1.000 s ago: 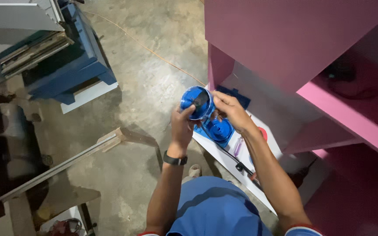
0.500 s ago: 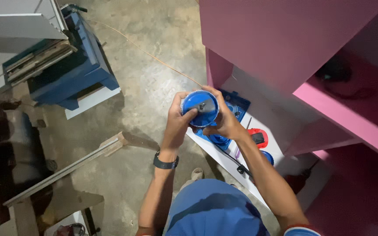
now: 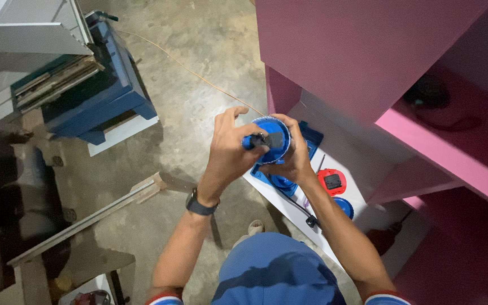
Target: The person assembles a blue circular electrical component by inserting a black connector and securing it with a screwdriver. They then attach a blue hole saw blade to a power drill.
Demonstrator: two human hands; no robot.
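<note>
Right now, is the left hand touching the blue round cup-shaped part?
Touching. The head view shows the left hand with its fingers wrapped over the dark fitting at the centre of the blue round part, while the right hand cups it from below.

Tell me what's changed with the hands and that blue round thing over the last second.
The left hand has closed in over the front of the blue round part, its fingers now pinching the dark piece at its middle; a second ago it only held the rim from below. The right hand has kept cupping the part throughout. The blue case and red piece on the white board lie as before.
</note>
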